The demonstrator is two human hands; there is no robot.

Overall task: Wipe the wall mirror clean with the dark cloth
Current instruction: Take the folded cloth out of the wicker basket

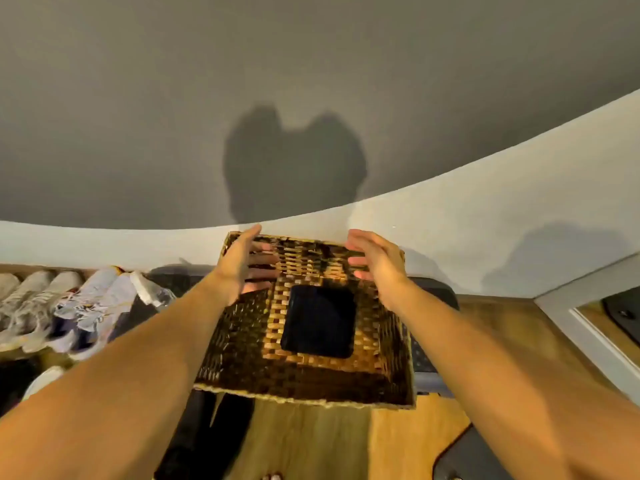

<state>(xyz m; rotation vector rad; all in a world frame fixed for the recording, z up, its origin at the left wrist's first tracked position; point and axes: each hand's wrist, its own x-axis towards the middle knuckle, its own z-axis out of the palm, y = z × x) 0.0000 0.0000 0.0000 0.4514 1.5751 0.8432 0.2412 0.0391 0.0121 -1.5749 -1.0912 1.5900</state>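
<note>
Basket: a woven brown basket (242, 344), open at the top, sits raised in front of the person, close to the wall (311, 81). What it rests on is mostly hidden beneath it.
Cloth: the dark cloth (318, 326) lies folded flat in a rough square on the basket's bottom, near the middle, apart from both hands.
Left hand: the left hand (242, 263) is over the basket's far left corner, fingers straight and spread, reaching inward above the far rim. It holds nothing. Whether the palm touches the rim cannot be told.
Right hand: the right hand (375, 256) is over the far right part of the rim, fingers stretched and slightly bent, pointing inward toward the left hand. It holds nothing; contact with the rim cannot be told.
Arms: both forearms are bare and reach forward on either side of the basket.
Mirror: a mirror (609, 317) in a pale frame shows only in part at the right edge, low down; its glass reflects wood flooring and something dark.
Shoes: a row of pale sneakers (86, 303) stands along the skirting on the left, well apart from the basket.
Floor: wood-look floor (329, 441) shows below the basket.
Wall: grey, with a white band along its base; shadows of the two hands fall on it above the basket.
</note>
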